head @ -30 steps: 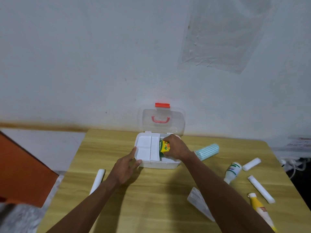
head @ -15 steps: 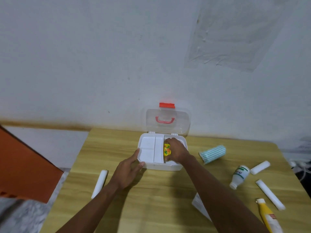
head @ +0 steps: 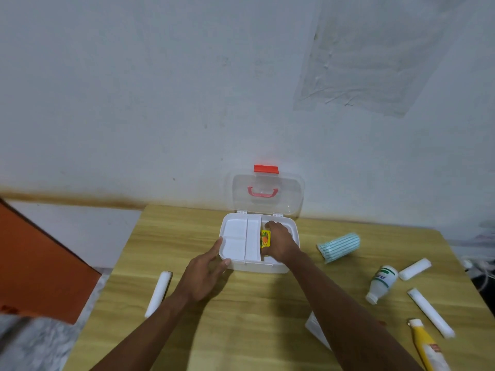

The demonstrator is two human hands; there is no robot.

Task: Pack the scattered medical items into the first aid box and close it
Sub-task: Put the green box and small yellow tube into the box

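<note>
A white first aid box [head: 235,238] stands open on the wooden table, its clear lid [head: 267,194] with red handle and latch upright against the wall. My right hand [head: 281,243] is inside the box's right compartment, holding a small yellow-green packet [head: 265,239] against the divider. My left hand [head: 205,271] rests against the box's front left corner, fingers touching its wall. Scattered items lie around: a white roll [head: 159,293] left of the box, a striped teal roll [head: 338,247], a white bottle [head: 381,283], two white rolls [head: 414,269] [head: 431,313] and a yellow tube [head: 427,346] to the right.
A flat white packet [head: 316,332] lies partly under my right forearm. An orange-brown panel [head: 37,266] stands off the table's left side. The wall runs right behind the box. White cables [head: 479,266] hang past the table's right edge.
My right hand has pushed the yellow-green packet deeper into the right compartment, turning it upright against the divider. My left hand has stayed at the box's front left corner.
</note>
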